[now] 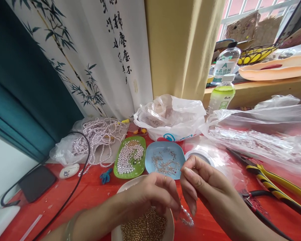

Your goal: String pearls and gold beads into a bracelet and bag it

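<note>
My left hand [158,192] arches over a bowl of gold beads [144,227], its fingers curled down and closed. A short strand of pearly beads [187,217] hangs at its fingertips, in a curved loop. Close beside it, my right hand [203,182] is raised with thumb and forefinger pinched together. Whatever lies in that pinch is too fine to make out. Behind the hands sit a blue tray [150,160] with metal pins and small findings, and a green tray [117,167] of loose pearl beads.
Strung pearls [97,137] lie in a heap at the back left. A black cable [86,157] crosses the red table near a phone [37,183]. Yellow-black pliers [273,180] and black-handled pliers [258,207] lie right. Plastic bags [170,130] and bottles [222,95] stand behind.
</note>
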Action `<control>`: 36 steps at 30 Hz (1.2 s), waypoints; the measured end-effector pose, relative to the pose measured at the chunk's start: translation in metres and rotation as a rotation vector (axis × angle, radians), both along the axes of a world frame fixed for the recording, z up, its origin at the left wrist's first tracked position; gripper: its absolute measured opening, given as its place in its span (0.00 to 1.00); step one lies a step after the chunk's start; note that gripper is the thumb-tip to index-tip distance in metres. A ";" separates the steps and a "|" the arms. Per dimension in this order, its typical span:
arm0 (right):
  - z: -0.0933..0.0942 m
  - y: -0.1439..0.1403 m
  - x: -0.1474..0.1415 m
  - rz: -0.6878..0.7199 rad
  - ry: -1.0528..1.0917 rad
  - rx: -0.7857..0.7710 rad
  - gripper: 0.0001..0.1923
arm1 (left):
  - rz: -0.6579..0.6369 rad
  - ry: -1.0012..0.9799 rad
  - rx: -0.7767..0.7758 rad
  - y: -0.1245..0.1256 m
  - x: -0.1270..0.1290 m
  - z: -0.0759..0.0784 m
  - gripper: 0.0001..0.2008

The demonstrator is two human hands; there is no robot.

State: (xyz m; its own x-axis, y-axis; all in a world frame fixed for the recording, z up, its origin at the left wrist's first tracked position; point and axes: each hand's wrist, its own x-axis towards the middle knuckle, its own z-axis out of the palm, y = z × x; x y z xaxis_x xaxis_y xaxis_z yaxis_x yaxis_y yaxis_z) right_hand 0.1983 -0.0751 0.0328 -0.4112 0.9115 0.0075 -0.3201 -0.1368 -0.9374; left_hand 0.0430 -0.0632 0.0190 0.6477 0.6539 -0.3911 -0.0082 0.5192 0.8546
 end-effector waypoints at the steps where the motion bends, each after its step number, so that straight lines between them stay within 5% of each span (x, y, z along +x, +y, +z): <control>1: 0.001 0.001 0.001 -0.013 0.002 0.005 0.15 | 0.010 0.001 -0.003 0.000 0.000 0.000 0.04; 15: 0.011 0.010 0.014 -0.210 0.044 0.078 0.11 | 0.038 -0.041 0.017 -0.002 0.002 -0.003 0.01; 19: 0.012 0.007 0.011 -0.061 -0.027 0.010 0.12 | -0.063 0.053 0.186 -0.002 0.002 0.009 0.06; 23: 0.015 0.005 0.007 0.088 -0.130 -0.025 0.15 | -0.004 0.006 0.296 -0.002 0.003 0.014 0.03; 31: 0.013 0.012 0.007 -0.073 -0.243 0.033 0.13 | 0.067 -0.014 0.213 0.000 0.004 0.004 0.03; 36: 0.008 0.012 0.009 -0.158 -0.377 0.246 0.09 | 0.147 0.001 0.192 0.000 0.003 0.005 0.01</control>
